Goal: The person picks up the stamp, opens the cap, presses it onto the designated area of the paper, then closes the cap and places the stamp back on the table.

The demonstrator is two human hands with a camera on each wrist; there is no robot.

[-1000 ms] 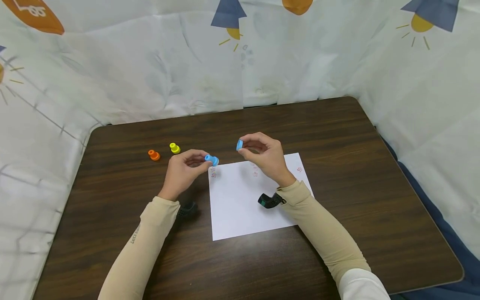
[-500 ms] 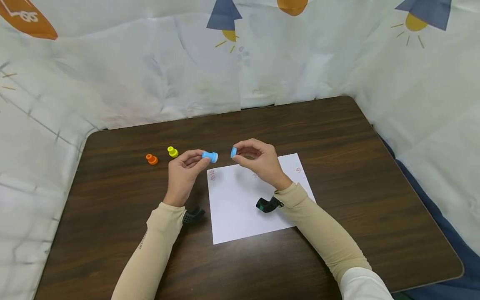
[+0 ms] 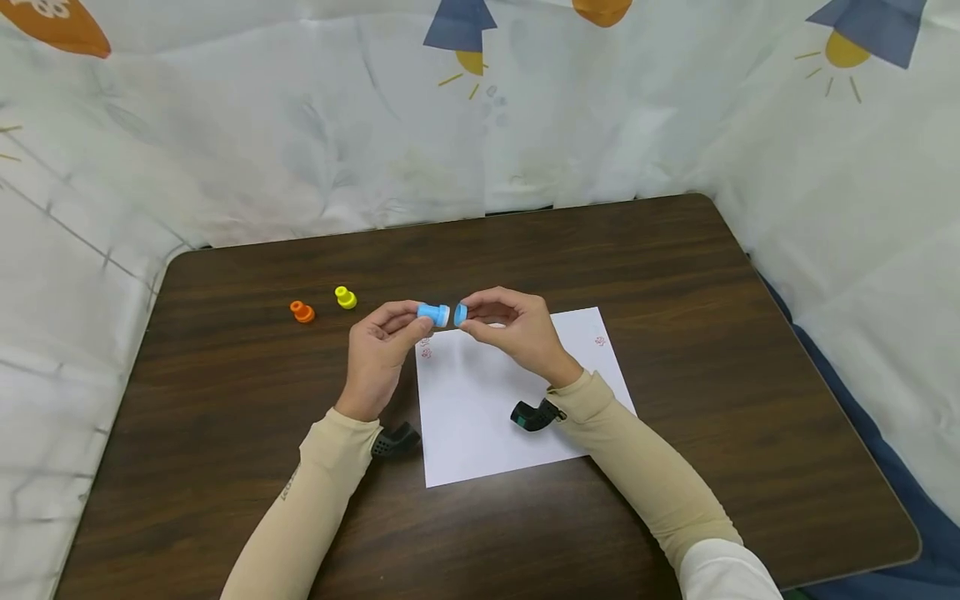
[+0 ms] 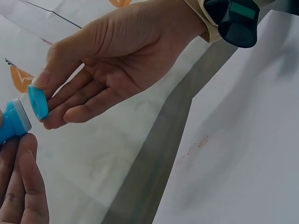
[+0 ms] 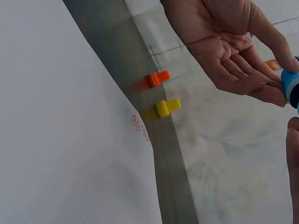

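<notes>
My left hand (image 3: 382,354) pinches a small blue toy stamp (image 3: 432,314) between thumb and fingers. The stamp lies sideways, its white-rimmed end facing right; its dark face shows in the right wrist view. Opposite it, my right hand (image 3: 521,329) pinches a shallow blue cap (image 3: 461,314), hollow side toward the stamp. A narrow gap separates cap and stamp, clear in the left wrist view between the cap (image 4: 38,101) and the stamp's rim (image 4: 21,116). Both hands are raised over the top edge of a white sheet of paper (image 3: 487,417).
An orange stamp (image 3: 302,312) and a yellow stamp (image 3: 346,297) stand on the dark wooden table (image 3: 225,375), left of the hands. Small red marks (image 3: 600,341) are on the paper near its upper corners. A white printed curtain (image 3: 300,125) hangs behind the table.
The hands have come closer together, bringing the cap near the stamp's end. The left hand has shifted right and turned the stamp sideways; the right hand has moved slightly left and lower.
</notes>
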